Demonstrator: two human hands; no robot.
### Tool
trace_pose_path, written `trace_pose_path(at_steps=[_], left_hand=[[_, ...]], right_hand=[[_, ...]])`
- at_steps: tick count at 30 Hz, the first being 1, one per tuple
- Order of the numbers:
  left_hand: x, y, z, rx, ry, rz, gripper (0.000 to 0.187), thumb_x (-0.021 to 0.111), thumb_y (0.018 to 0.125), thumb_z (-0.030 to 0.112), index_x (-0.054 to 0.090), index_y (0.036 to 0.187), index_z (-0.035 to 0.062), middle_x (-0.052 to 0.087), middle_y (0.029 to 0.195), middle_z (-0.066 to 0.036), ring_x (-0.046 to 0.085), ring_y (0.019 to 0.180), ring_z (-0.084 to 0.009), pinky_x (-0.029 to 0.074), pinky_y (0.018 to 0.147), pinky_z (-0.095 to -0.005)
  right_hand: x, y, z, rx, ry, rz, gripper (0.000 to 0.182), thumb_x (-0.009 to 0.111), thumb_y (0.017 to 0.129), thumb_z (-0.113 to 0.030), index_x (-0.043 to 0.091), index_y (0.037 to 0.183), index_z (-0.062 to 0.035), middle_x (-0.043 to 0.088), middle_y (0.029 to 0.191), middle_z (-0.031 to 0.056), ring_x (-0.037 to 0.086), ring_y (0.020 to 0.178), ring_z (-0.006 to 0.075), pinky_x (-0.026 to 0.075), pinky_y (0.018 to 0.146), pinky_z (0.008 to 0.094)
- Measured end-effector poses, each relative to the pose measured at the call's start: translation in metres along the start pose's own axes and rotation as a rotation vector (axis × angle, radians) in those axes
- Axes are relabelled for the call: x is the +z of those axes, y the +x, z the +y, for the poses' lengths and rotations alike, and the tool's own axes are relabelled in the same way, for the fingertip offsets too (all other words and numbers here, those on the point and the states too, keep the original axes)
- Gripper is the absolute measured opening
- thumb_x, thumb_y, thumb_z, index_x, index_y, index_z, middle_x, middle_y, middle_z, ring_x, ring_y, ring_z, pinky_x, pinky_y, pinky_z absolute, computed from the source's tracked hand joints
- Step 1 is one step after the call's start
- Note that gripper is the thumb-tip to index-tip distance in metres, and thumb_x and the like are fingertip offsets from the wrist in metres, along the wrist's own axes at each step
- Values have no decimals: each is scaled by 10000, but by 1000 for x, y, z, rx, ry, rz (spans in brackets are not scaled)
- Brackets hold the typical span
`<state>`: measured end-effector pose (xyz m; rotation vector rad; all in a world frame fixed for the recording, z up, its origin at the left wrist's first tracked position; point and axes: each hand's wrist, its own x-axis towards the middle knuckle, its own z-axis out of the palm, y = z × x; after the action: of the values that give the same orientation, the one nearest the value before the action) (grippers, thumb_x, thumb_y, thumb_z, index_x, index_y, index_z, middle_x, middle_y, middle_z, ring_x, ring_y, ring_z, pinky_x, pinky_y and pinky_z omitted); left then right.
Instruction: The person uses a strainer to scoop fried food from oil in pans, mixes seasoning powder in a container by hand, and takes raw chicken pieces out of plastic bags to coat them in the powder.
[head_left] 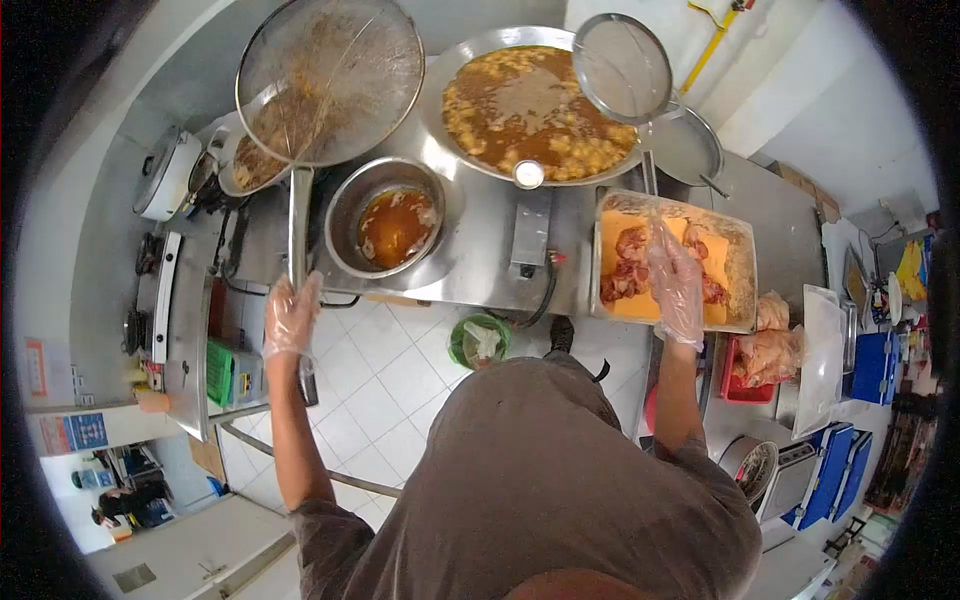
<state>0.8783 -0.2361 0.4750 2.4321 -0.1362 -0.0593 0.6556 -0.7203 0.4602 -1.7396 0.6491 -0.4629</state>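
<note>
My left hand (pixel 292 318), in a clear plastic glove, is wrapped round the handle of a large round mesh strainer (pixel 335 80), raised over a pan at the upper left. Gloved too, my right hand (pixel 675 280) grips the handle of a smaller fine-mesh skimmer (pixel 622 68), which is held up by the right edge of the wide frying pan (pixel 432 105). Pale pieces bubble in that pan's brown oil. Below my right hand is a metal tray (pixel 742 265) with raw meat (pixel 628 270) on orange powder.
A steel pot (pixel 345 235) with brown liquid stands between the pans. Behind the tray is a round pan (pixel 695 145). A red basket (pixel 745 385) with bagged meat (pixel 770 350) sits at the right. A green bin (pixel 457 345) stands on the tiled floor (pixel 375 360).
</note>
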Motion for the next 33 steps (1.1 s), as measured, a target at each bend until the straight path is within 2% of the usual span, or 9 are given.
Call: trace_pose_path(at_steps=[1,3,5,8,15,17,24,28,33], left_hand=[[2,17,8,150,112,32,425,658,941,421,636,956,-3,596,679,-146,581,609,-263,465,581,-395],[14,49,39,256,255,45,482,624,950,454,631,992,-27,631,769,-242,625,719,-384,487,664,-468],[28,84,80,163,321,4,533,582,961,484,628,1036,-41,648,896,-328,642,882,-496,491,762,-535],[55,125,134,259,503,57,529,523,983,490,628,1076,-19,653,1027,-332,608,1021,-508,485,840,-559],[106,193,208,239,765,34,422,466,1017,426,630,1097,46,677,1006,-315,662,998,-454,545,822,-542],[113,195,220,373,839,13,460,436,1026,449,626,1104,38,683,984,-311,666,975,-468,544,821,-550],[147,256,210,295,868,30,614,323,1032,564,598,1163,30,688,1001,-308,660,1000,-483,532,825,-584],[157,259,219,285,810,17,623,329,1025,570,601,1164,27,682,1013,-317,644,1035,-489,513,864,-572],[165,269,220,313,805,-31,613,329,1024,572,590,1176,39,681,1032,-314,633,1052,-499,496,890,-577]], right_hand=[[-13,4,1,-13,116,6,421,586,1021,-160,566,1436,-88,492,863,-73,389,691,26,344,586,186],[-39,16,19,13,76,47,433,594,1018,-158,558,1447,-103,494,862,-75,392,685,23,336,579,184],[-58,23,33,52,85,63,440,598,1015,-153,555,1451,-110,493,857,-77,392,677,20,326,567,184],[-77,29,47,94,155,70,434,600,1010,-144,564,1441,-108,489,846,-79,386,665,15,308,551,182],[-102,36,69,99,182,59,412,607,1011,-159,583,1414,-76,482,843,-78,390,699,24,329,606,187],[-106,38,80,77,174,58,413,606,1013,-163,579,1413,-62,482,854,-79,395,720,30,343,631,194],[-116,48,85,100,195,9,424,609,1012,-157,566,1415,-33,498,897,-68,426,781,50,384,689,210],[-112,49,81,-5,92,42,404,571,1013,-118,577,1414,-65,488,855,-52,430,717,52,374,632,208],[-116,48,75,-13,110,-30,402,567,1018,-126,575,1415,-57,509,875,-35,467,786,75,405,711,232]])
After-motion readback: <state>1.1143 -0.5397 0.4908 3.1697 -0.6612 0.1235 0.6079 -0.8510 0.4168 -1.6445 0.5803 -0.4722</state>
